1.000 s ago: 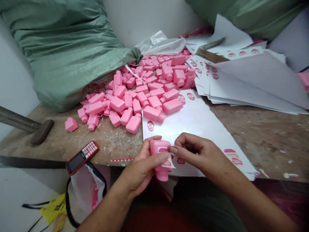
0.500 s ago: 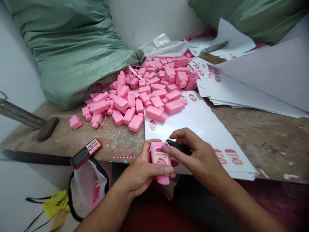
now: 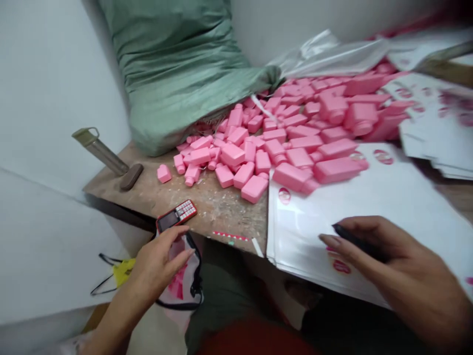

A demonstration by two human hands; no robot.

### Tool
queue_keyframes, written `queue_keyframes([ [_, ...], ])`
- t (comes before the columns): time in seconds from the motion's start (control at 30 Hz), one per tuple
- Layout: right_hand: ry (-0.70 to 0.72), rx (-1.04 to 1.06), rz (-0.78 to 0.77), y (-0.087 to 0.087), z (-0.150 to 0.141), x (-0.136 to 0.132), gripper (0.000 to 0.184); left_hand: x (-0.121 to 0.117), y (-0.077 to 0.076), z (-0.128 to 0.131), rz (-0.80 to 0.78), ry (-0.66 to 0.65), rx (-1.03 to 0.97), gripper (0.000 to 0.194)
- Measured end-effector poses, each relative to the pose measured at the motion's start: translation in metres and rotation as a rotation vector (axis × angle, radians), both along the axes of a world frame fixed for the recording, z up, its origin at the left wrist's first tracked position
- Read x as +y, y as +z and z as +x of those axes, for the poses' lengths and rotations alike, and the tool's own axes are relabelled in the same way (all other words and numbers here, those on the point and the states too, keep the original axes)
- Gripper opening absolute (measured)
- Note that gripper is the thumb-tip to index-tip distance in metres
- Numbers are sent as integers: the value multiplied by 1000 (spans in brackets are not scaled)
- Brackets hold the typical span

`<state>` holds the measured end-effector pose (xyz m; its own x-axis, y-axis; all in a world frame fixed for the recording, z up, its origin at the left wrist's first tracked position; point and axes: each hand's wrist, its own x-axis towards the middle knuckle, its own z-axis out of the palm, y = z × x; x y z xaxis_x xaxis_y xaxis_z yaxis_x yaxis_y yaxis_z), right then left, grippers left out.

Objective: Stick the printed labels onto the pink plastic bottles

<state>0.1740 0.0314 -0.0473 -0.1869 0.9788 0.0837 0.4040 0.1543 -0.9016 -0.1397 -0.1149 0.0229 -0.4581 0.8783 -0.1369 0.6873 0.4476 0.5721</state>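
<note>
My left hand (image 3: 155, 268): fingers slightly apart, empty, just below red keypad phone (image 3: 176, 216) | my right hand (image 3: 399, 261): fingers clamped on slim black object (image 3: 354, 241), over white printed label sheet (image 3: 369, 197) | pink plastic bottles (image 3: 295, 158) heaped on wooden bench (image 3: 221, 217)

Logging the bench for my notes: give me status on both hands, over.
Left hand empty, near red phone. Right hand holding black object over white label sheet.

bare left forearm (image 3: 114, 320), bare right forearm (image 3: 432, 315), dark green clothing (image 3: 221, 296), red cloth (image 3: 254, 340)
</note>
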Motion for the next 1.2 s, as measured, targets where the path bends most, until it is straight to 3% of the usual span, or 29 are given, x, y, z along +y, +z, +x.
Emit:
queue_keyframes([
  [0.13, -64, -18, 34, 13, -4, -2, 39, 81, -4, 36, 266, -205, 53, 28],
  [0.23, -103, -73, 13, 14, 8, -2, 40, 134, -16, 60, 265, -317, 87, 35],
  [0.33, -114, -59, -58, 14, 23, -2, 37, 161, -30, 73, 234, -270, 17, 41],
  [0.43, -172, -36, -63, 14, 38, -3, 36, 166, -38, 73, 247, -205, -11, 36],
  [0.53, -144, -118, -90, 13, 50, -5, 31, 164, -38, 65, 398, -119, -84, 45],
  [0.6, -85, -237, -108, 13, 55, -7, 30, 161, -34, 63, 543, -17, -370, 47],
  [0.67, -27, -363, -85, 12, 57, -10, 29, 157, -29, 68, 562, 82, -834, 37],
  [0.77, 30, -504, 7, 10, 53, -12, 27, 152, -21, 88, 341, 228, -1401, 20],
  [0.87, 73, -588, 95, 8, 46, -11, 22, 148, -19, 114, 136, 320, -1656, 28],
  [1.0, 96, -633, 208, 7, 40, -10, 16, 140, -24, 143, -1, 338, -1728, 34],
  [1.2, 77, -659, 242, 6, 36, -9, 11, 137, -41, 160, -51, 225, -1542, 30],
])
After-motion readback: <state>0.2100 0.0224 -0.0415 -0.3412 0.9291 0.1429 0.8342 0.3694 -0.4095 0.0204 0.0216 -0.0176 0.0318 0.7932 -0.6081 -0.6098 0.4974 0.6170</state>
